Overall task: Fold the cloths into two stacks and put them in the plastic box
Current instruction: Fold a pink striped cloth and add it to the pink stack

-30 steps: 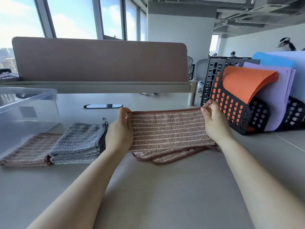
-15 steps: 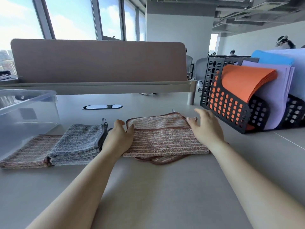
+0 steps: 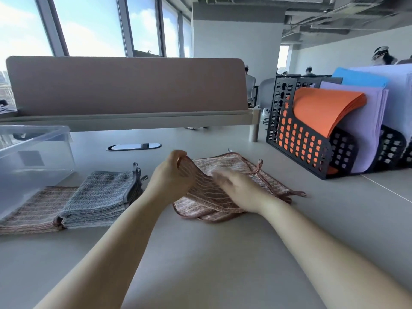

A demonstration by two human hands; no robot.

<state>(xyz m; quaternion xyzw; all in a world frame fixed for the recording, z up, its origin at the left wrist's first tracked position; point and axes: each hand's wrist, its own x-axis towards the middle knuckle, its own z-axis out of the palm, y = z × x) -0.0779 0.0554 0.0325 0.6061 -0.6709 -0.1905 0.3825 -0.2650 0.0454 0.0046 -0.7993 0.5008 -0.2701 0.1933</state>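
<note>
Indoors, at a pale smooth desk top [image 3: 200,264] in an open office. At 12 o'clock, backed by a brown padded divider panel [image 3: 127,85], with tall windows [image 3: 89,25] and bright sky beyond. At 2 o'clock, flanked by a black perforated plastic file rack [image 3: 296,141] holding orange, lilac and blue paper sheets. At 9 o'clock, bordered by a clear plastic box [image 3: 33,157] standing on the desk.

Left hand [image 3: 171,179]: fingers curled, pinching the left edge of a pink striped terry cloth [image 3: 234,162] and holding that edge raised off the desk. Right hand [image 3: 236,188]: blurred, fingers fairly straight, lying flat on the same cloth, grasping nothing.

Pink cloth: at centre, under and just beyond both hands, partly doubled over, raised at its left side, flat at its right, with a darker bound edge and small hanging loops toward 3 o'clock. At 8 o'clock, a folded stack of grey striped cloths [image 3: 100,197], overlapping a folded pink striped cloth [image 3: 29,210] on its left, just beside the box.
</note>
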